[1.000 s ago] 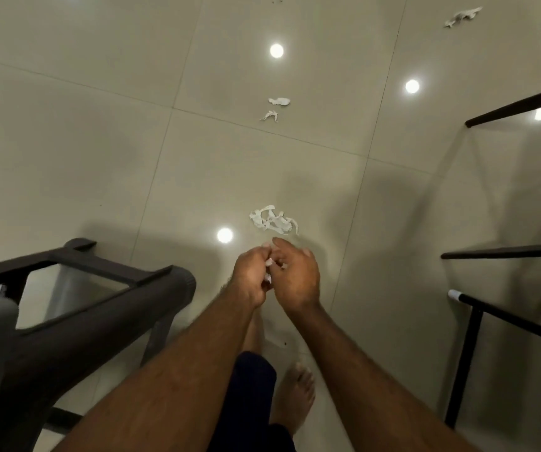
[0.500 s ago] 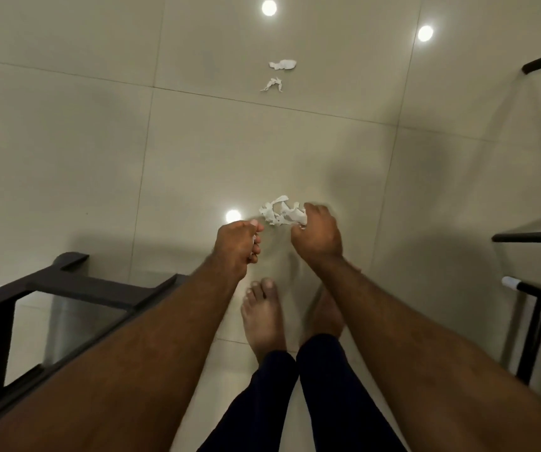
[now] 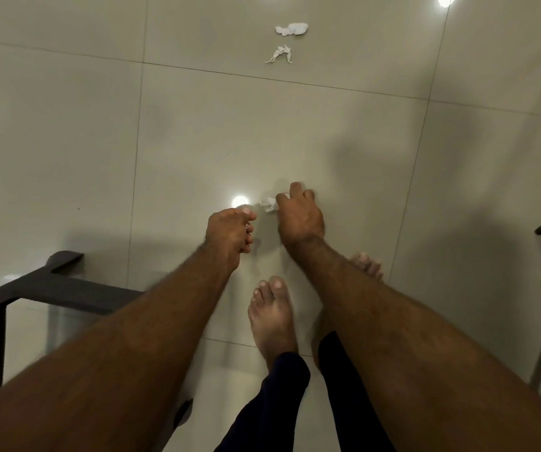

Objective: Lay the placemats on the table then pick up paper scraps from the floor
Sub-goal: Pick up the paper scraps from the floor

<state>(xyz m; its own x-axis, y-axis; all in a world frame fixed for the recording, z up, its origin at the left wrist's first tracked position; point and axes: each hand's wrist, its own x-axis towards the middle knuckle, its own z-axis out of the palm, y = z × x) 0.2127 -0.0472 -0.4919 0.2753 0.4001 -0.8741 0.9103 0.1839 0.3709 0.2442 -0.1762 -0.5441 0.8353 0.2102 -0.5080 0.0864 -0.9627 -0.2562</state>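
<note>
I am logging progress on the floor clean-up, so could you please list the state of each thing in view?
right hand: down at the floor, fingers closed on a paper scrap
left hand: curled shut, a bit of white showing between the fingers
two paper scraps: lying loose on the floor tiles farther ahead, untouched
dark chair frame: standing at left

Open floor (image 3: 197, 132) ahead; a dark chair frame (image 3: 50, 288) crowds the left (bare feet below).

Dim warm light, ceiling-lamp glare on glossy floor (image 3: 197, 141), soft shadows, blurred forearms, wide-angle edge bending
</note>
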